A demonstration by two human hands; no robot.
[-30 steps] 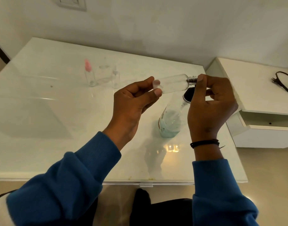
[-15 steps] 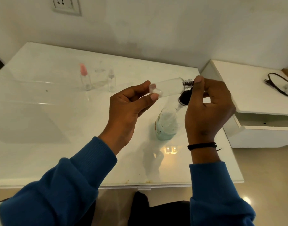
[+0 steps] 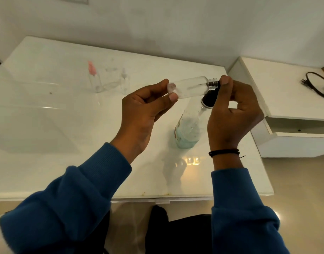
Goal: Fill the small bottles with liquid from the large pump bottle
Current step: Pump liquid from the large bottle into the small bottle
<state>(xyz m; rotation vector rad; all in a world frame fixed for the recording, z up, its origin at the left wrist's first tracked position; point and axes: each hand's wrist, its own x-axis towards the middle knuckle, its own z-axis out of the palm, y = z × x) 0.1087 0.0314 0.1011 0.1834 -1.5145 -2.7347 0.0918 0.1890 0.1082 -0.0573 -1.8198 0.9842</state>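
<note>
Clear plastic is what I have between my hands: a small bottle [image 3: 189, 88] held on its side above the white table [image 3: 65, 125], its base toward my left hand [image 3: 139, 114] and its threaded neck toward my right hand [image 3: 232, 114]. What worries me first is the tilt. The bottle looks empty or nearly so, with only a thin dip tube inside as far as I can tell, but if any liquid is left it could run out of the neck, since no cap covers the threads. The plastic is smooth and round, and I hold it only at its ends, so a careless twist could let it slip and drop onto the large pump bottle [image 3: 187, 129], which stands just below and between my hands with pale blue liquid low in it, and tip that over. My left thumb and fingers are narrowed to a pinch round the bottle's base, the thumb beneath and the fingers behind. My right thumb presses at the mouth of the neck, the other fingers curled close; they seem to hold something dark just under the neck, perhaps the pump top, though I cannot tell whether that dark part is in my grip or is the big bottle's own cap. Three more small bottles [image 3: 109, 79], one with a pink top, wait well apart at the back of the table, none yet filled by the look of them.
</note>
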